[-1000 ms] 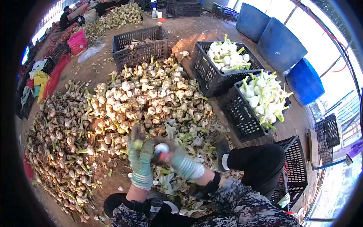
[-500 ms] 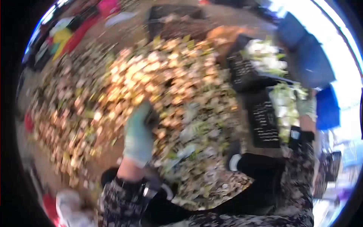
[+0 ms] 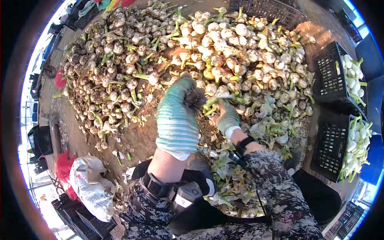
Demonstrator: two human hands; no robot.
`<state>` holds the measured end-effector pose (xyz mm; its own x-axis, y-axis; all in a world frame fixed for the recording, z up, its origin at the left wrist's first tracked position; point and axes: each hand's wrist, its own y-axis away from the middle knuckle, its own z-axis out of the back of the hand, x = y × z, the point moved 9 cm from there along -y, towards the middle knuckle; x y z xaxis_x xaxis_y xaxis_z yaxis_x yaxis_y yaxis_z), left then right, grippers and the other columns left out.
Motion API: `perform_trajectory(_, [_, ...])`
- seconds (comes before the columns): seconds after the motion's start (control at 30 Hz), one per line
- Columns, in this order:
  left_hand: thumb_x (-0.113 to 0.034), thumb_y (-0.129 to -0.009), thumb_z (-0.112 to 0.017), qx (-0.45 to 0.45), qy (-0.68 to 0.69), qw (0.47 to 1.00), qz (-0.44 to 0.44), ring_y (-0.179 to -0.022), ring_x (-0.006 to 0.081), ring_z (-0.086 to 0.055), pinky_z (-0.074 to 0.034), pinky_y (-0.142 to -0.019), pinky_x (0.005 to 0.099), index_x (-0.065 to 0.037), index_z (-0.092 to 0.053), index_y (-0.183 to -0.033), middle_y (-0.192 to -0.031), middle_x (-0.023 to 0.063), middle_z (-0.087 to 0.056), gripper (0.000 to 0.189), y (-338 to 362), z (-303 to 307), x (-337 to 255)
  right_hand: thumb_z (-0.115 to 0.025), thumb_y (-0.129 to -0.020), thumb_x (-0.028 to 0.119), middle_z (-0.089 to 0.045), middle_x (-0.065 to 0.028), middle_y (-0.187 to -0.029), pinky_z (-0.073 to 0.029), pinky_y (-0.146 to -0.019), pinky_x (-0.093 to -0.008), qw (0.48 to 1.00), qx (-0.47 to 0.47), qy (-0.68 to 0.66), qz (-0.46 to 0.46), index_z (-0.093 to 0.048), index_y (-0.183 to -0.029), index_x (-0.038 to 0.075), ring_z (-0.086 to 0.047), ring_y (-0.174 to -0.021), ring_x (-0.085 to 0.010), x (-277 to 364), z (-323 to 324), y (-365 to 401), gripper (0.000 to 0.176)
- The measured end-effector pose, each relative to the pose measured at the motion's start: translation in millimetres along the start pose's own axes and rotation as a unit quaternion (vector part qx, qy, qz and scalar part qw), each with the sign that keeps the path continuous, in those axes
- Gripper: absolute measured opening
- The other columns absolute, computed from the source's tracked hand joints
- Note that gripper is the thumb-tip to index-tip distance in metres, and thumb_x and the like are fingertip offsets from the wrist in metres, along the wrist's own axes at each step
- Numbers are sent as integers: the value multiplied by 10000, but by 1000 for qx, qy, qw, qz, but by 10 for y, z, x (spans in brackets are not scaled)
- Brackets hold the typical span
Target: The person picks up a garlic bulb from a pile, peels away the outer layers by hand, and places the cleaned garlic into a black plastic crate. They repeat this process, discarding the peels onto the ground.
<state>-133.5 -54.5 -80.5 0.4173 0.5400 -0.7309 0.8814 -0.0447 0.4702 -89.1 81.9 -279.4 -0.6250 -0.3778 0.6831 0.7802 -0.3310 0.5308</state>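
My left hand (image 3: 180, 110), in a green-and-white striped knit glove, is above the middle of a garlic heap (image 3: 244, 52). Its fingers are curled inward around a dark, soiled area; what they hold, if anything, is hidden. Just to the right, my right hand (image 3: 229, 118) wears a similar glove. Its fingers close at a pale garlic bulb (image 3: 222, 92) with a green stem, at the edge of the heap. A small red bit shows beside these fingers, too little to name. Many bulbs are soil-stained and have cut stems.
Two black crates (image 3: 331, 150) at the right hold cleaned white garlic (image 3: 359, 140). Peeled skins and leaves (image 3: 228, 170) lie between my legs. A white sack (image 3: 90, 188) and red netting (image 3: 64, 168) lie at left. Another crate (image 3: 268, 12) stands behind the heap.
My right hand has moved left from the crate of cleaned garlic to the heap, beside my left hand. The view has swung right, and my left hand stays over the heap.
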Motion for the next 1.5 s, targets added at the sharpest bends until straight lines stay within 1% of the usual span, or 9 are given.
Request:
perform_trajectory(0.2, [-183,-821,-521,50,-10,999,-18,-752,205,-572,-459,-696,331,-51,-558,-984,-853,66,-596,213,-136,-4,11,-668,-644,43,-483,-160,-1119,-461,-745,-368,980,-141,115,86,-504,-1080,90,-543,-871,-317,196,-70,-225,469])
perform_trajectory(0.37, [-180,-819,-522,8,-19,1000,13,-729,177,-568,-466,-658,299,-41,-551,-979,-823,56,-582,214,-138,53,-70,-712,-681,176,-503,-123,-1113,-435,-826,-297,885,18,-443,142,-486,-1116,13,-537,-942,-219,90,347,58,516])
perform_trajectory(0.63, [-237,-763,-644,319,-287,899,80,-796,108,-540,-446,-730,243,39,-522,-1020,-907,79,-597,397,393,-721,344,-680,-628,476,-414,-212,-1214,-359,-930,-368,892,-4,68,446,-291,-1274,-22,-437,-1111,-330,1622,1562,1542,904])
perform_trajectory(0.8, [-222,-805,-590,224,-73,971,50,-633,85,-522,-432,-563,199,-18,-573,-906,-760,20,-587,229,350,-700,141,-702,-669,153,-413,-149,-1198,-454,-814,-324,860,-277,13,429,-280,-1289,10,-519,-982,-267,1660,2106,1936,764])
perform_trajectory(0.83, [-306,-810,-574,217,9,972,94,-550,85,-498,-396,-487,200,-74,-573,-834,-686,-7,-556,233,284,-710,212,-669,-723,165,-450,-108,-1175,-423,-862,-308,847,-186,-375,328,-365,-1235,18,-493,-1018,-178,1418,2120,1936,614])
perform_trajectory(0.97, [-456,-775,-570,181,106,959,190,-493,64,-463,-329,-405,198,-161,-557,-845,-650,-45,-529,303,430,-621,334,-611,-749,13,-548,-112,-1003,-526,-720,-353,808,-8,-559,184,-446,-1147,47,-585,-845,-229,675,1527,1653,432])
perform_trajectory(1.03, [-449,-774,-571,183,-25,964,193,-619,111,-530,-436,-546,243,-90,-571,-937,-759,4,-593,394,484,-561,465,-566,-806,91,-554,-85,-987,-522,-628,-333,900,-62,-351,249,-465,-1094,41,-577,-834,-185,758,1512,1759,309])
perform_trajectory(1.1, [-423,-777,-586,308,-35,943,122,-858,148,-553,-428,-785,289,-41,-520,-1086,-993,39,-572,496,556,-749,456,-575,-812,144,-555,-73,-979,-515,-647,-304,785,66,-605,120,-451,-1107,32,-568,-798,-161,875,1413,1684,339])
perform_trajectory(1.5, [-32,-698,-695,421,-147,875,-186,-1033,168,-498,-396,-903,314,9,-388,-1236,-1152,79,-506,620,850,-942,-22,-568,-784,30,-554,-55,-1020,-490,-751,-243,851,-10,-490,187,-436,-1152,19,-570,-867,-158,853,1635,1582,391])
